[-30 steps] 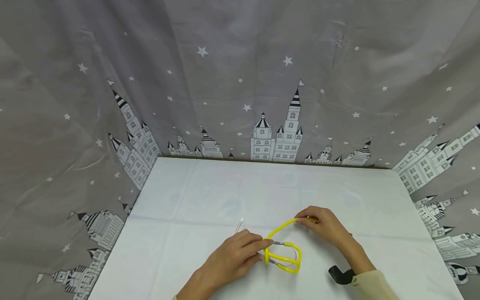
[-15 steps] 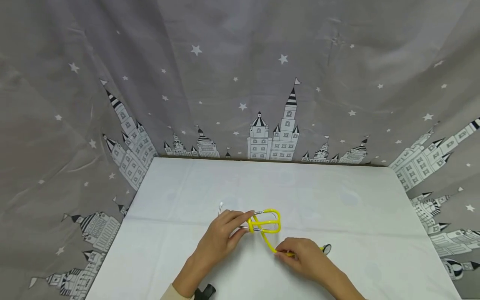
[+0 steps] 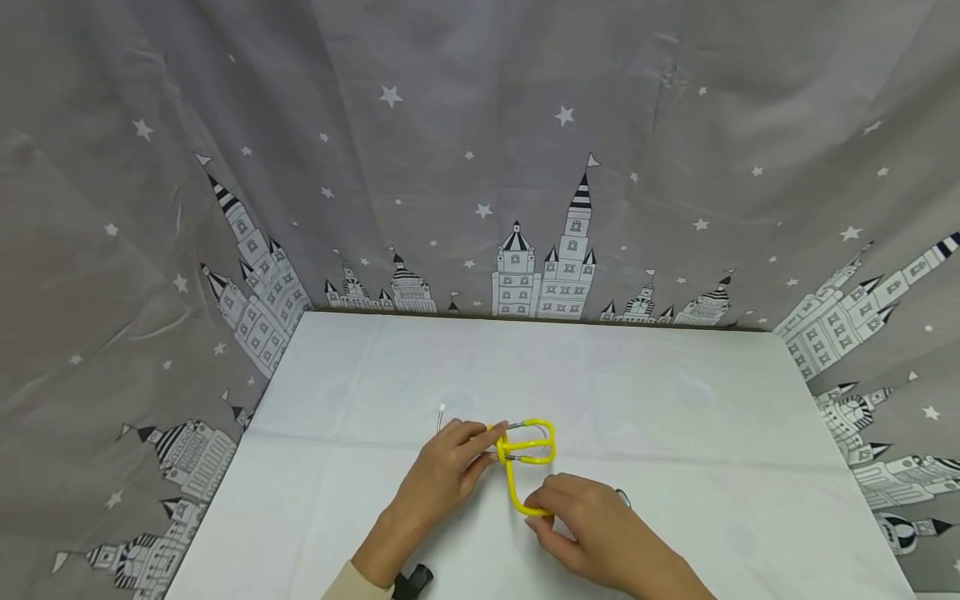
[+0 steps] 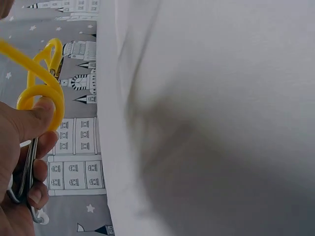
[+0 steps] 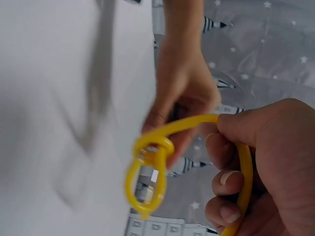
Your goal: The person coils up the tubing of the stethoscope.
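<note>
A stethoscope with yellow tubing [image 3: 553, 442] and metal ear tubes is held between both hands above the table. My left hand [image 3: 442, 467] grips the metal tubes and the tubing wrapped around them. In the left wrist view the thumb presses on a yellow loop [image 4: 59, 110], with the ear tubes [image 4: 30, 167] running down through the curled fingers. My right hand [image 3: 592, 525] pinches the free length of tubing [image 5: 184, 124], which bends from the wrapped loop into its fingers. Part of the round chest piece [image 3: 624, 497] shows behind that hand.
A white-covered table [image 3: 360, 375] lies beneath the hands. Grey curtain [image 3: 442, 125] printed with castles and stars stands behind and at the sides. A black object [image 3: 412, 582] sits at the left wrist.
Both hands shifted left with the stethoscope, and the right hand came down towards me. The free tubing swung from the far side to the near side, around the metal tubes.
</note>
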Demonstrator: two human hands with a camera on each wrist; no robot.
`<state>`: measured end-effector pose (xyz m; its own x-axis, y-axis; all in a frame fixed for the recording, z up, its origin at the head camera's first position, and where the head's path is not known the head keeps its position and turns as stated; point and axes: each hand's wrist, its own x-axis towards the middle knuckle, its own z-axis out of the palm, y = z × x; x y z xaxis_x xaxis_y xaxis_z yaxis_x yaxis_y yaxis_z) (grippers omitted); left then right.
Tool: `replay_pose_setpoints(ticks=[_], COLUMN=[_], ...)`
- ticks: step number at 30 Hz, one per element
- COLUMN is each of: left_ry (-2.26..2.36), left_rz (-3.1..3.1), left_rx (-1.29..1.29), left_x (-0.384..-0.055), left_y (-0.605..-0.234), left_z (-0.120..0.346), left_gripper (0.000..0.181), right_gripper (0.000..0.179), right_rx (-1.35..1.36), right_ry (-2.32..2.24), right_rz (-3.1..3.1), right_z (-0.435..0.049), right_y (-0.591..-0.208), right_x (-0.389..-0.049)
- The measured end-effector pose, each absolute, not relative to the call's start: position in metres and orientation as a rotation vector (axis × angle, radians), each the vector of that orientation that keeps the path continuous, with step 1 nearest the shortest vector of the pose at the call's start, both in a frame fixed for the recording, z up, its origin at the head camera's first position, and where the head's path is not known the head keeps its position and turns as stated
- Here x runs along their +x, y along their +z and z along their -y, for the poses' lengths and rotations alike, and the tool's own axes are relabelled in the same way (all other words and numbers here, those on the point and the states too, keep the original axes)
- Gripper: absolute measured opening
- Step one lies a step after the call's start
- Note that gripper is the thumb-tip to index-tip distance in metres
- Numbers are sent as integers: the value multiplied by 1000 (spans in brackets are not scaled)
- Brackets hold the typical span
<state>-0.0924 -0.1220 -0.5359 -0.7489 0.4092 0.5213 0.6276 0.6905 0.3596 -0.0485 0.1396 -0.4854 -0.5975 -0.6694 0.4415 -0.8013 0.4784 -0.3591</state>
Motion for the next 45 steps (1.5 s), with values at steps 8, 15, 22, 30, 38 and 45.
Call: replay_pose_setpoints(ticks=[8, 15, 22, 30, 38, 45], left_ry=[-725, -722, -718, -708, -763, -877], left_rz=[2460, 2420, 2457, 2417, 2417, 2481], left_rx=[-936, -987, -1043, -1038, -1104, -1108], left_x=[-86, -82, -72, -63, -60, -58], left_y=[-538, -538, -534, -531, -528, -532], left_z=[111, 100, 91, 88, 91, 94], left_gripper=[54, 55, 47, 63, 64, 55], right_gripper=[14, 10, 7, 6, 5, 6], right_rx=[1224, 1091, 943, 750, 816, 857], right_ry=[739, 767, 751, 810, 859, 916], right_rz=[2466, 2614, 2739, 2942, 2981, 3010], right_z=[-143, -149, -150, -157, -161, -164], right_y=[-459, -454, -464, -480, -488, -492], right_x=[-77, -97, -104, -109, -111, -111])
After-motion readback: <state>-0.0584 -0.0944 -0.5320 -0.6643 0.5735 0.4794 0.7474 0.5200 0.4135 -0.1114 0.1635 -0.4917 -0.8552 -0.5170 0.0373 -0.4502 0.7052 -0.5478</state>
